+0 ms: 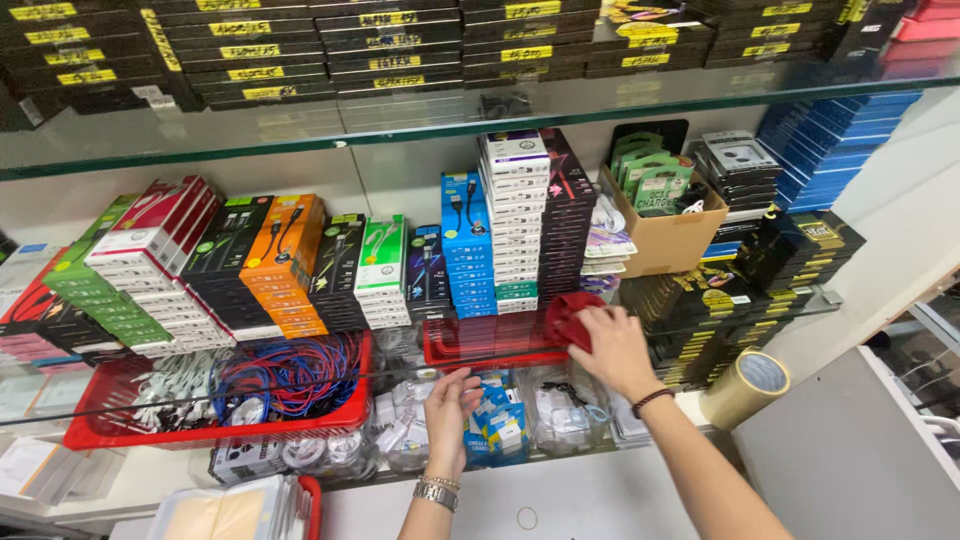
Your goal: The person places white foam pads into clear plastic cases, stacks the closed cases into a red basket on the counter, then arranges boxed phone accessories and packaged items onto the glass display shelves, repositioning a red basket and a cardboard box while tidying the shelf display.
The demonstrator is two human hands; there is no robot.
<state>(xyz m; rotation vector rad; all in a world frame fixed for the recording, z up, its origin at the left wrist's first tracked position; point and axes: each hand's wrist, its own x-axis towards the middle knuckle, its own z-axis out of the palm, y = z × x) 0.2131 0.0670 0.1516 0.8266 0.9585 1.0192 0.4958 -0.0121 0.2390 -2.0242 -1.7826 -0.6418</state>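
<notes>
Red basket [215, 428] holds blue and white cables [270, 378].

Glass shelf [800, 300] under stacked cable boxes [515, 225], cardboard box [670, 240], red baskets [200, 425].

A single head-worn view looks forward and slightly down at the glass shelf [300, 125] from close range, within arm's reach. Stacked boxes fill the frame below that shelf (only one view, so nothing is shared), both forearms entering from the bottom edge.
</notes>
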